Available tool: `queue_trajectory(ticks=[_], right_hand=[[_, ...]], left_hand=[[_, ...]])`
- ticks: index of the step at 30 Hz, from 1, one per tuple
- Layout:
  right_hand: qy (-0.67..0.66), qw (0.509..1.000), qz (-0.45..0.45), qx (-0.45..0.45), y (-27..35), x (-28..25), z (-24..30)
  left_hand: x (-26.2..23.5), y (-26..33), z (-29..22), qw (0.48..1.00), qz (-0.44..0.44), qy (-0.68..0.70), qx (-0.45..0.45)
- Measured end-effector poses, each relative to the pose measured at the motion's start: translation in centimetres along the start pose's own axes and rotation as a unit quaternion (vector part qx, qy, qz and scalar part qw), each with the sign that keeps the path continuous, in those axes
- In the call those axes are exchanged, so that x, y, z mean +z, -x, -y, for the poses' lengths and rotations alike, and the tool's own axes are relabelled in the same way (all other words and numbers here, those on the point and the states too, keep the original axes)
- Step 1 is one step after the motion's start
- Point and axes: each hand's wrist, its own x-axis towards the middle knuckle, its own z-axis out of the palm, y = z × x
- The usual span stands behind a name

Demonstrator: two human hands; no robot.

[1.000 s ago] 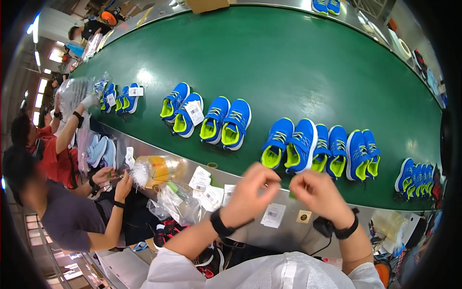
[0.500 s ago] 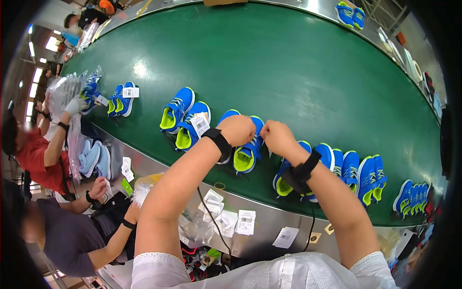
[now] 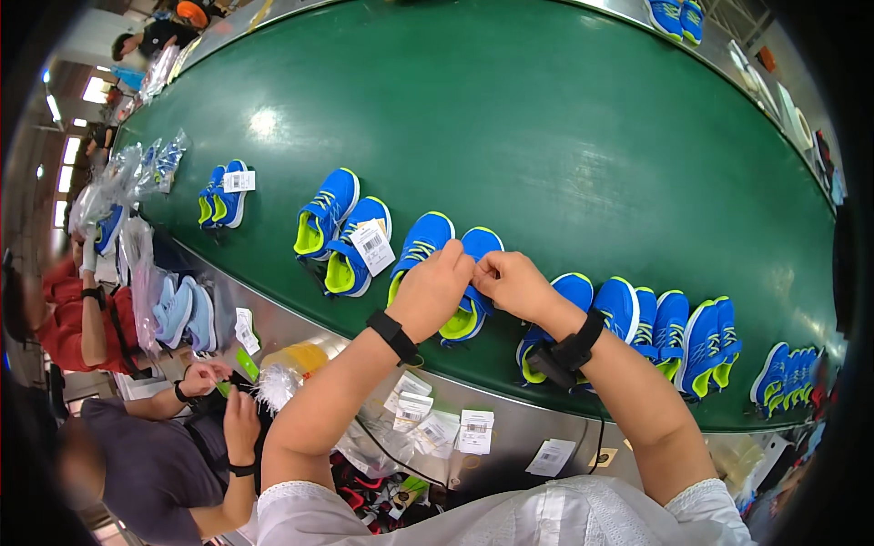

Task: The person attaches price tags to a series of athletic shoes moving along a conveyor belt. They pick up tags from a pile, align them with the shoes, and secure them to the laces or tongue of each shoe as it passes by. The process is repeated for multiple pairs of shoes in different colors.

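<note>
The pair of blue sneakers (image 3: 444,273) with lime-green lining lay on the green conveyor belt (image 3: 546,118), directly under both hands. The left hand (image 3: 433,284) and right hand (image 3: 512,282) met fingertip to fingertip, pinching at the right shoe's tongue. Just left of the hands sat another blue pair carrying a white tag (image 3: 372,247). Below the hands, loose paper tags (image 3: 474,430) lay on the steel desk (image 3: 510,428).

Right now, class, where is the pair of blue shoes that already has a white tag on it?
In the head view, the tagged pair of blue shoes lies on the green conveyor belt, left of centre, just left of the pair under the person's left hand and right hand.
</note>
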Motion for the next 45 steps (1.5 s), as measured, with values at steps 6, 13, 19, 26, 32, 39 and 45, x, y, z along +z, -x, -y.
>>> queue_trajectory(ticks=[6,13,19,26,32,39,45], right_hand=[[-0.257,0.961,0.021,0.103,0.2,0.6,-1.0],[-0.113,0.971,-0.206,-0.033,0.0,0.9,-1.6],[-0.253,0.960,-0.115,-0.029,0.0,0.5,-0.8],[-0.413,0.909,-0.051,-0.033,-0.1,0.2,-0.8],[-0.404,0.914,-0.041,-0.013,0.1,0.2,-0.8],[-0.275,0.956,-0.101,-0.019,0.9,0.6,0.2],[-0.283,0.956,-0.073,-0.033,0.9,0.4,0.0]], left_hand=[[-0.3,0.0,0.1,0.994,0.009,0.094,-0.048],[0.2,0.2,-2.0,0.977,-0.099,0.117,-0.150],[0.2,0.7,-2.6,0.889,-0.160,0.340,-0.260],[0.0,0.6,-3.1,0.820,-0.120,0.446,-0.339],[0.3,0.8,-3.3,0.847,-0.117,0.412,-0.315],[0.5,1.1,-3.4,0.847,-0.118,0.404,-0.324],[0.3,0.8,-3.4,0.875,-0.105,0.347,-0.320]])
